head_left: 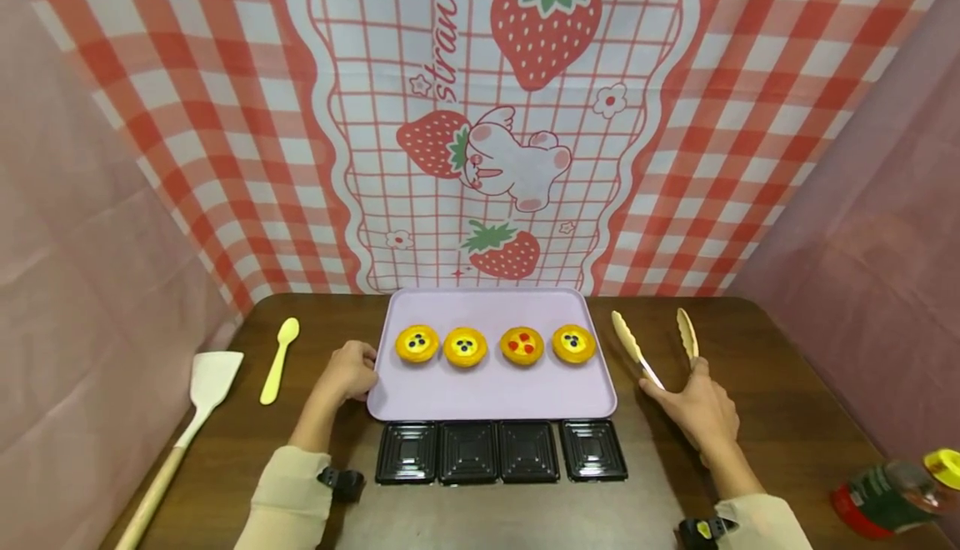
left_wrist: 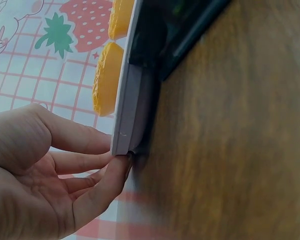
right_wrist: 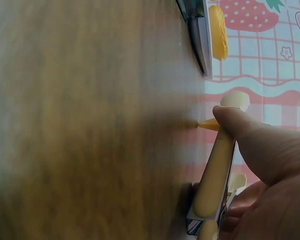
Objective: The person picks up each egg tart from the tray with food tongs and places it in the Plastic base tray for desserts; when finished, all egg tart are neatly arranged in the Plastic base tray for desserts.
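Observation:
A lilac tray (head_left: pixel 491 396) bears a row of several egg tarts (head_left: pixel 465 347). One tart (head_left: pixel 522 346) is topped with red fruit pieces; the others have dark berries. My left hand (head_left: pixel 352 371) grips the tray's left edge, thumb on the rim and fingers against its side, as the left wrist view shows. To the right of the tray, my right hand (head_left: pixel 701 412) holds a pair of tongs (head_left: pixel 627 340) with cream tips and metal arms. The tongs' tips are spread apart, pointing toward the back, with nothing between them.
Several black square plastic containers (head_left: pixel 468 452) line the tray's front. A yellow spoon (head_left: pixel 279 362) and a white spatula (head_left: pixel 212 379) with a wooden handle lie at left. A yellow-capped bottle (head_left: pixel 892 496) is at front right. A strawberry-patterned cloth (head_left: pixel 465 250) hangs behind the table.

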`<state>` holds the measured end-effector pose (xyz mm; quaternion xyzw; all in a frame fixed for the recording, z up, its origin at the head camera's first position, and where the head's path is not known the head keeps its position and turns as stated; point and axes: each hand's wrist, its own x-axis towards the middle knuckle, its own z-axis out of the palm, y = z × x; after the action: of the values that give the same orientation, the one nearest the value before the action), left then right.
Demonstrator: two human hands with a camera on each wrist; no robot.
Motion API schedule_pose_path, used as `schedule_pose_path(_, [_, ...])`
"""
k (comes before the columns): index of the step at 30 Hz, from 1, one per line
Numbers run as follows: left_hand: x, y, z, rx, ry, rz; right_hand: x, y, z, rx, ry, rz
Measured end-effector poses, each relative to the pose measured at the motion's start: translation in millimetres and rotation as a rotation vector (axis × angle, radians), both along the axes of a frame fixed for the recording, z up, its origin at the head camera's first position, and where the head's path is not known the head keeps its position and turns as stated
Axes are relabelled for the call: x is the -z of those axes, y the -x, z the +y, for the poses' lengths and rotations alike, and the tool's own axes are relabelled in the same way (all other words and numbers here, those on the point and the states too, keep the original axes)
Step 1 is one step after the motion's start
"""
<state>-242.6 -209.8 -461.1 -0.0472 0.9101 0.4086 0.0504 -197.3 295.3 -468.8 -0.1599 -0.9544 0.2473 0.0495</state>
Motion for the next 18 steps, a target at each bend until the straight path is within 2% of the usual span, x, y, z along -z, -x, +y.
schedule_pose_path(5, [-0.8, 1.6, -0.5, 0.004, 0.005, 0.0, -1.0, -0.1, 4.7, -0.043, 0.007, 0.064])
schedule_pose_path(9, [-1.8, 2.5, -0.2, 0.004, -0.01, -0.004, -5.6, -0.1, 7.3, -0.046, 0.009, 0.11])
schedule_pose_path(13, [-1.2, 3.0, 0.1, 0.001, -0.027, -0.019, -17.1, -0.4, 10.0, -0.063, -0.014, 0.135])
schedule_pose_path(18, [0.3, 1.3, -1.7, 0.0, -0.036, -0.018, -38.6, -1.0, 11.3, -0.092, -0.056, 0.216])
